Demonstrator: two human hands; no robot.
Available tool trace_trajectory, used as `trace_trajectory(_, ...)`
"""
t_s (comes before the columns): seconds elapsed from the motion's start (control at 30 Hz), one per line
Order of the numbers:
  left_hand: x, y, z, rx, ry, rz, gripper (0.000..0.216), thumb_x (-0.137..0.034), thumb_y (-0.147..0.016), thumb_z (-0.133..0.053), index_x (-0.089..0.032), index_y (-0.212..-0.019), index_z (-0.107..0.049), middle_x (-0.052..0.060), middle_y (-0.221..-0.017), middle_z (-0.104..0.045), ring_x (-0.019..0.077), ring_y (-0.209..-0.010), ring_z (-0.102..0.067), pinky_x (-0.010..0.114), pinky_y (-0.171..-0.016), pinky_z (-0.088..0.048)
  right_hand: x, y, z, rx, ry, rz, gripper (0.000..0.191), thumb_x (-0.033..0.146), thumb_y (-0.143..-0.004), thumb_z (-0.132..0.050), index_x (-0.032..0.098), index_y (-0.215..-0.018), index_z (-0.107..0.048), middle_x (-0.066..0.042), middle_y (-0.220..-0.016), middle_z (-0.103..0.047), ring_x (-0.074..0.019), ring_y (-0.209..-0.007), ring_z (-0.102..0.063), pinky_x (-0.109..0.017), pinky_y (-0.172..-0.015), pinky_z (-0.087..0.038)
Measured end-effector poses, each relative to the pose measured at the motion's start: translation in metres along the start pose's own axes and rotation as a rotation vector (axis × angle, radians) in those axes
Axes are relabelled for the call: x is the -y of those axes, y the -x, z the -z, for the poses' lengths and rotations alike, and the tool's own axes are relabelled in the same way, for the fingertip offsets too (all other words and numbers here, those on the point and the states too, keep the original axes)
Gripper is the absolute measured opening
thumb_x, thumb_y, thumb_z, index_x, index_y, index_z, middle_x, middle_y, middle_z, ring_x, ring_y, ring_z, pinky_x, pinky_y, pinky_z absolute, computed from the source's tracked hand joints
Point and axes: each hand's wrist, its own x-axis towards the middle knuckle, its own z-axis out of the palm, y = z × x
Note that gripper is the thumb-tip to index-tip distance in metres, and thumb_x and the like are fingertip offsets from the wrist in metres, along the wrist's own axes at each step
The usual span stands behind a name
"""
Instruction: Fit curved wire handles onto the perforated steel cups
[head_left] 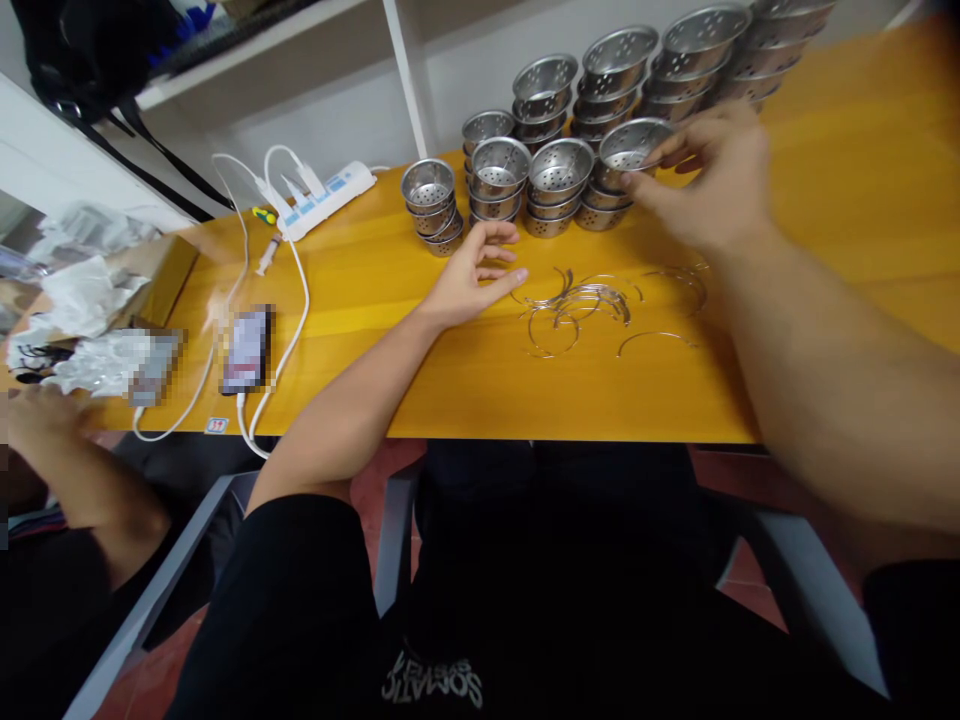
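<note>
My right hand (709, 175) pinches the near right rim of a perforated metal cup (626, 150), the top one of a short stack at the front right. Its thumb and fingers lie on either side of the cup's edge. My left hand (476, 275) hangs over the table with its fingers loosely apart and nothing in them. Close in front of it stand more stacks of perforated cups (499, 175), mouths up. Between my hands, a loose heap of thin curved metal wires (581, 300) lies on the wood, and a single bent wire (656, 337) rests beside it.
Taller cup stacks (619, 60) stand at the back right of the table (360, 340). To the left are a white power strip (326, 205), cables, a small syringe (268, 255) and a plugged-in phone (247, 350). Another person's arm (90, 460) and plastic bags (97, 300) are farther left.
</note>
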Motion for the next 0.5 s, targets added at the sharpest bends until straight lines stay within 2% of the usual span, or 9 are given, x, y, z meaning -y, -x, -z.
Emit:
trace_trajectory(0.17, 0.007, -0.003, 0.000, -0.004, 0.012, 0.013, 0.067, -0.044, -0.114, -0.084, -0.032, -0.174, -0.058, 0.017, -0.181, -0.070, 0.0280, -0.151, -0.080, 0.044, -0.119, -0.078, 0.005, 0.002, -0.001, 0.038, -0.016, -0.017, 0.051, 0.074, -0.096, -0.113, 0.032, -0.111, -0.090, -0.016, -0.129, -0.080, -0.0451, -0.138, -0.078, -0.074, -0.127, -0.071)
trace_trajectory(0.33, 0.001, -0.001, 0.001, -0.003, -0.042, 0.017, 0.066, -0.045, -0.114, -0.083, -0.029, -0.172, -0.058, 0.020, -0.180, -0.072, 0.0287, -0.151, -0.082, 0.043, -0.118, -0.078, 0.000, 0.002, -0.003, 0.071, -0.002, -0.034, 0.050, 0.063, -0.101, -0.111, 0.028, -0.131, -0.089, -0.019, -0.144, -0.078, -0.0440, -0.133, -0.082, -0.073, -0.129, -0.069)
trace_trajectory(0.4, -0.003, 0.000, 0.002, 0.001, -0.073, 0.010, 0.065, -0.045, -0.114, -0.082, -0.029, -0.172, -0.057, 0.021, -0.182, -0.071, 0.0285, -0.152, -0.082, 0.043, -0.119, -0.078, -0.002, 0.002, -0.004, 0.077, -0.018, -0.024, 0.060, 0.056, -0.099, -0.112, 0.029, -0.145, -0.084, -0.019, -0.151, -0.078, -0.0429, -0.134, -0.081, -0.071, -0.130, -0.068)
trace_trajectory(0.5, -0.004, 0.001, 0.002, 0.012, -0.074, 0.005, 0.063, -0.046, -0.115, -0.081, -0.029, -0.172, -0.056, 0.021, -0.183, -0.070, 0.0283, -0.153, -0.082, 0.044, -0.120, -0.078, -0.003, 0.003, -0.006, 0.097, -0.087, 0.017, 0.089, 0.046, -0.093, -0.115, 0.032, -0.166, -0.066, -0.019, -0.170, -0.073, -0.0422, -0.149, -0.077, -0.065, -0.130, -0.067)
